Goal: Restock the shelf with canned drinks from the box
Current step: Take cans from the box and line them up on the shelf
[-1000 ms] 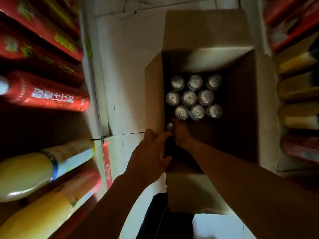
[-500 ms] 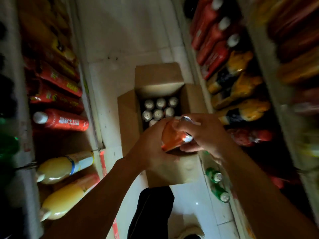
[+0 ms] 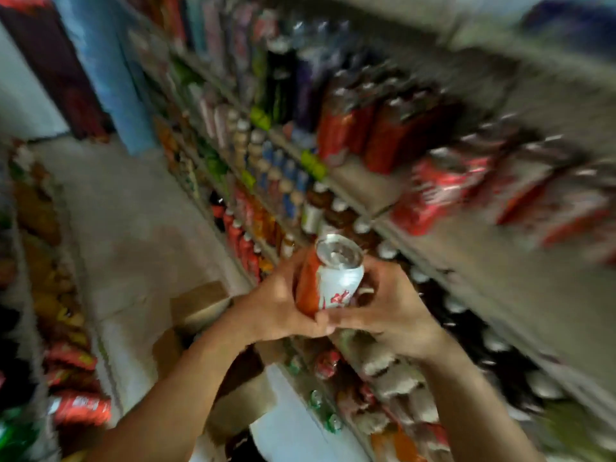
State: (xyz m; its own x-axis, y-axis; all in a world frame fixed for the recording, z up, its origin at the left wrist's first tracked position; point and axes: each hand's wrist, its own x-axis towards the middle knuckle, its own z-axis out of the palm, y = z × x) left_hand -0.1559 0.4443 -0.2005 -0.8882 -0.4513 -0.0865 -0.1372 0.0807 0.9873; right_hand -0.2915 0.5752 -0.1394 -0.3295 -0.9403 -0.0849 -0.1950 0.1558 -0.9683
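Along the left edge, blurred red and yellow packets [image 3: 78, 410] fill low shelves, with pale floor tiles [image 3: 133, 235] beside them. Nearer the middle, a brown cardboard box [image 3: 196, 305] stands on the floor, its flaps up, partly hidden behind the person's forearms. Above the box, the left hand [image 3: 276, 311] wraps its fingers round the orange side of 1 can [image 3: 330, 278], and the right hand [image 3: 390, 308] curls round the can's white side and bottom, so both hands grasp it together. The can is held upright with a slight tilt, its silver top showing, in the air just in front of the shelf [image 3: 466, 261] on the right. To the right of the hands, that shelf carries rows of bottles [image 3: 276, 181] running back into the aisle, and red cans [image 3: 363, 128] stand on a higher board. Further right, red packs [image 3: 443, 191] are too blurred to make out.
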